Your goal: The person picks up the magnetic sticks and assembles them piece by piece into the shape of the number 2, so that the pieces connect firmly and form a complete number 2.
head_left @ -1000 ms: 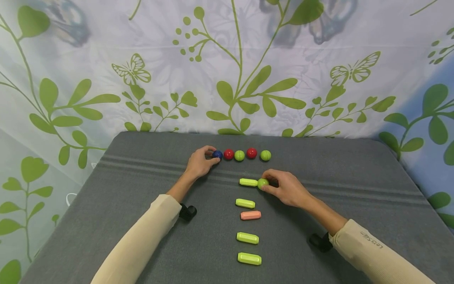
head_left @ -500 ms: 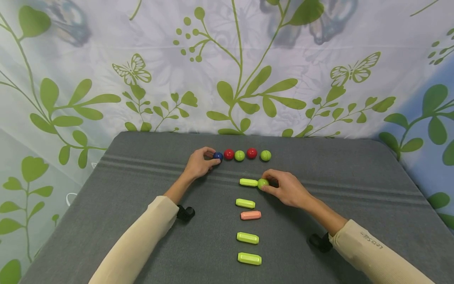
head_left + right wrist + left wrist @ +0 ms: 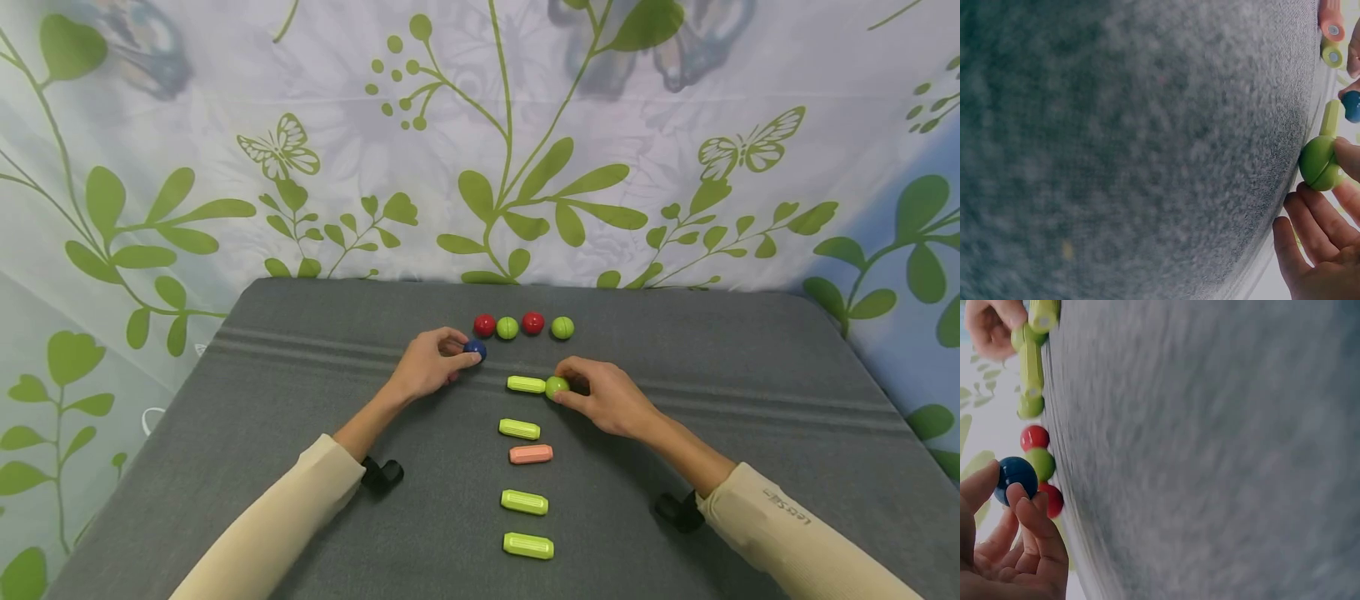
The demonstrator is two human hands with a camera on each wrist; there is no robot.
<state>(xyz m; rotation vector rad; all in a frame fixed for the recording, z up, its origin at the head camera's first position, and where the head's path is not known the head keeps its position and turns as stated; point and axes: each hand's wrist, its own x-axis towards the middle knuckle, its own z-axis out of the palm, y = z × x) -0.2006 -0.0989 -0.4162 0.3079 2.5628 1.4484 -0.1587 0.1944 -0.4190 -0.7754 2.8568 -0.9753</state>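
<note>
My left hand [image 3: 430, 364] pinches a blue ball [image 3: 475, 351] between thumb and fingertips, just in front of the back row; the left wrist view shows the blue ball [image 3: 1016, 477] held at the fingertips. My right hand [image 3: 609, 398] grips a green ball [image 3: 556, 387] by thumb and fingers. That ball meets the right end of a yellow-green rod [image 3: 526, 384] lying on the cloth. In the right wrist view, a seam runs round the green ball [image 3: 1316, 162]. A gap separates the blue ball from the rod's left end.
Along the back lie a red ball [image 3: 484, 325], a green ball [image 3: 507, 327], another red ball [image 3: 533, 323] and another green ball [image 3: 562, 327]. Nearer me are several yellow-green rods [image 3: 524, 502] and a salmon rod [image 3: 530, 454]. A patterned curtain [image 3: 337, 150] hangs behind the grey-covered table [image 3: 750, 358].
The left hand has drawn the blue ball out of the back row, towards me and slightly right. My right hand stays put with its green ball at the rod's end.
</note>
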